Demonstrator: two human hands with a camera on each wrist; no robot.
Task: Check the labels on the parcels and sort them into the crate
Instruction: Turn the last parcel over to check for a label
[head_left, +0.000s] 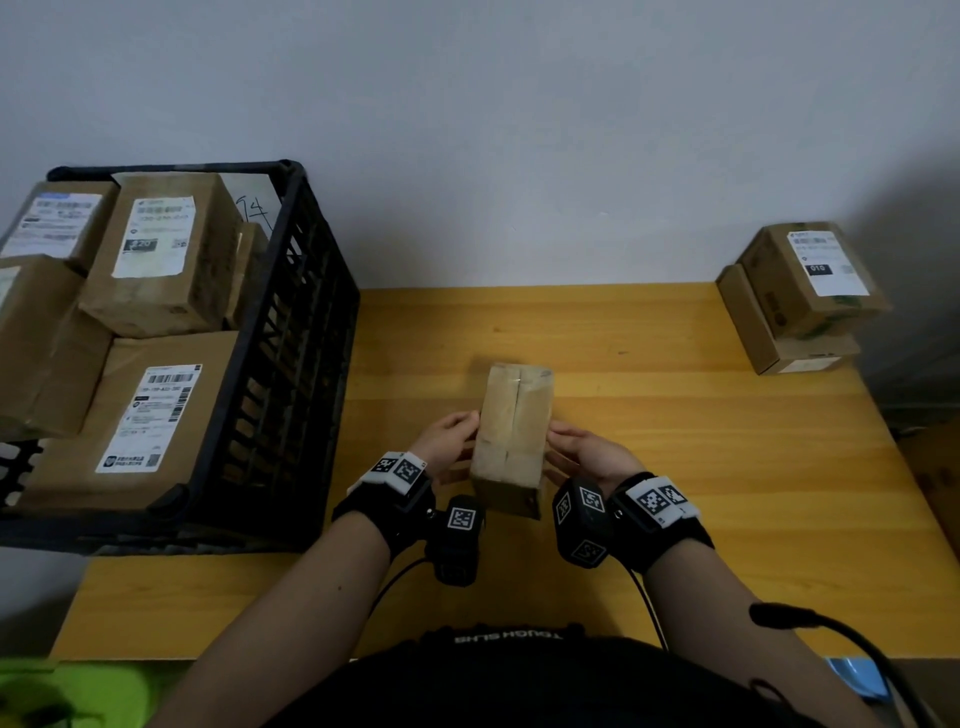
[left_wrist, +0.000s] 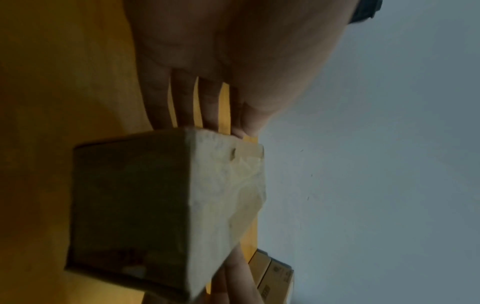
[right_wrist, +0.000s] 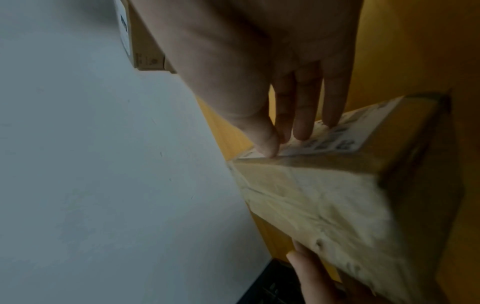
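A brown taped cardboard parcel (head_left: 511, 431) is held just above the yellow table (head_left: 701, 467), between my two hands. My left hand (head_left: 447, 441) presses its left side with straight fingers (left_wrist: 182, 102). My right hand (head_left: 587, 452) presses the right side, where straight fingers (right_wrist: 303, 115) lie on a white label (right_wrist: 337, 135) and the thumb sits at the edge. The taped face of the parcel (right_wrist: 324, 205) points up. The black crate (head_left: 306, 291) stands at the left, with several labelled parcels in it.
Two stacked cardboard parcels (head_left: 800, 291) sit at the table's back right corner, against the grey wall. The crate overhangs the table's left edge. Bare tabletop lies around the held parcel.
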